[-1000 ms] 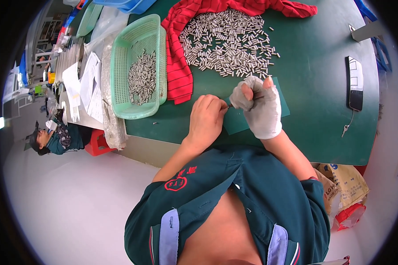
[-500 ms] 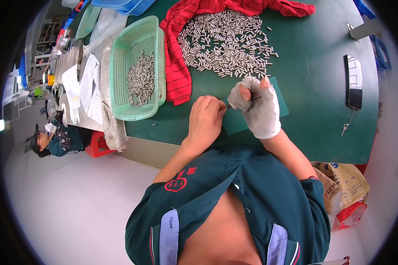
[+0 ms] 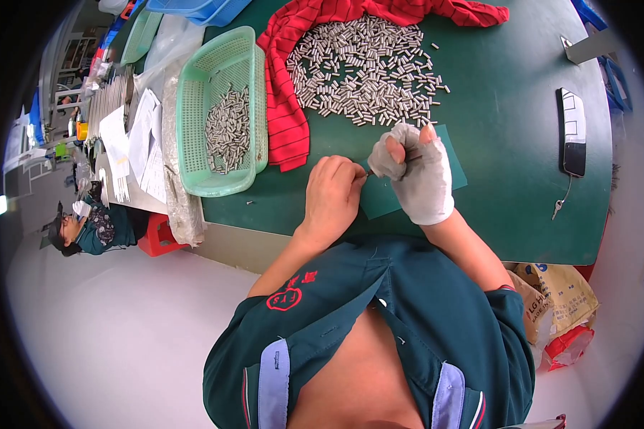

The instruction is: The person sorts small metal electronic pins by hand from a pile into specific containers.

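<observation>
Two hands (image 3: 379, 182), one basket (image 3: 218, 107), one phone (image 3: 573, 131)

basket (image 3: 193, 136) left of pin pile (image 3: 365, 71), phone (image 3: 573, 132) far right

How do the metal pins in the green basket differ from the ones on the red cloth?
The pins in the green basket form a small, narrow cluster inside the basket; the pins on the red cloth form a far larger, wider spread, spilling past the red cloth onto the green table. Both are short silvery cylinders lying loose.
</observation>
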